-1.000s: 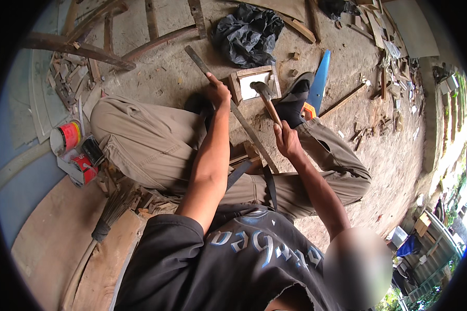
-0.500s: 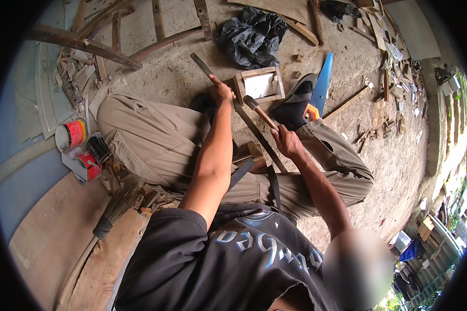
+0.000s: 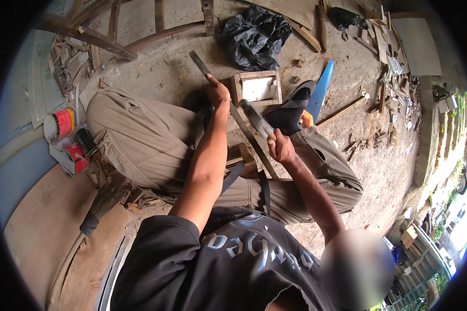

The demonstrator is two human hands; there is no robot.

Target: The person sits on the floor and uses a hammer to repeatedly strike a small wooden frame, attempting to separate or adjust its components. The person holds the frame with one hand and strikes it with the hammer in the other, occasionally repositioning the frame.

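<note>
My left hand (image 3: pixel 219 95) is closed around a long, narrow brown strip (image 3: pixel 250 133) that looks like wood. The strip slants from beyond that hand down toward my right thigh. In my right hand (image 3: pixel 282 148) is a hammer (image 3: pixel 256 118), gripped by its handle. Motion smears its head and shaft, and the head hovers by the strip; whether they touch I cannot tell. Just beyond the hammer a small wooden box (image 3: pixel 236 89) with a white panel inside sits on the ground. Small wood pieces (image 3: pixel 238 153) lie between my legs, partly hidden by dark straps.
A blue handsaw (image 3: pixel 323 88) with an orange handle lies beside my right foot (image 3: pixel 289 111). A crumpled black plastic bag (image 3: pixel 255 39) is beyond the box. Red cans (image 3: pixel 63 123) and a stick broom (image 3: pixel 101 211) are at left. Wood scraps (image 3: pixel 392 88) litter the right side; a wooden frame (image 3: pixel 88 39) stands far left.
The hammer has swung and is now blurred, with my right hand slightly lower and more to the left. My left hand keeps its hold on the strip. The whole view has shifted a little.
</note>
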